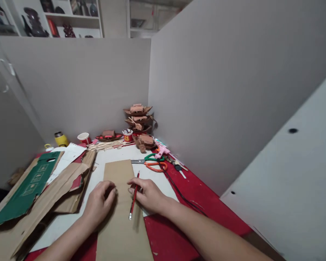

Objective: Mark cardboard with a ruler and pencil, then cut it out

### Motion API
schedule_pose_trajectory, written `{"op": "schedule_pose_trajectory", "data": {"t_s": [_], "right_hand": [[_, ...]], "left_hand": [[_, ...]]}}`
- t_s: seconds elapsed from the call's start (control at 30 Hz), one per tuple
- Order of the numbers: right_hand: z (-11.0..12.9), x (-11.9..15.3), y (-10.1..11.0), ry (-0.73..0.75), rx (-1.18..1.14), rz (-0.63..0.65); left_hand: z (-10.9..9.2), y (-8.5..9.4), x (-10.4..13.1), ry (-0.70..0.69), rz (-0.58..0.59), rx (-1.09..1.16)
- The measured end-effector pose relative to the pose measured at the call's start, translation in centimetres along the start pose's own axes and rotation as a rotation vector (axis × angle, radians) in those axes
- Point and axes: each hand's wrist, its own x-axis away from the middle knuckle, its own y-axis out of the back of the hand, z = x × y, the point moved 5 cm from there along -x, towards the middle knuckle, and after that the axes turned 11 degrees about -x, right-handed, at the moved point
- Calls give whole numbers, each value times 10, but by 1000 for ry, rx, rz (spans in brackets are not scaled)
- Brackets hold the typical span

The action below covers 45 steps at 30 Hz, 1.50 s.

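Observation:
A long strip of brown cardboard (pixel 119 232) lies lengthwise in front of me, over a white sheet. My left hand (pixel 101 199) rests at its left edge, fingers loosely curled and the thumb apart from them, with nothing visible inside. Over the strip's right edge, my right hand (pixel 146 194) holds a red and black pencil (pixel 134 199) in its fingers. The pencil's tip points away from me and its white eraser end towards me. Just beyond the strip's far right corner lie scissors (pixel 155 166) with green and orange handles.
Torn cardboard pieces (pixel 67 181) and a green printed box panel (pixel 29 185) pile up at left. Thin wooden sticks (pixel 105 145), paper cups (pixel 84 137), small model boats (pixel 138 119) and a pink glue gun (pixel 161 149) line the back. Grey partitions (pixel 220 90) enclose the red-covered table (pixel 168 235).

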Motion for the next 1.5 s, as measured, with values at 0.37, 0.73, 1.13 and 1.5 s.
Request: {"op": "schedule_pose_trajectory", "data": {"t_s": [0.37, 0.73, 1.13, 1.5], "right_hand": [[-36, 7, 94, -277, 469, -108], [-57, -7, 90, -313, 753, 14], [-59, -5, 88, -333, 768, 36], [-77, 10, 128, -404, 565, -89]], "left_hand": [[24, -24, 2, -109, 108, -403], [-1, -13, 8, -191, 208, -670], [6, -17, 10, -199, 147, -671], [4, -19, 10, -245, 152, -729]]}}
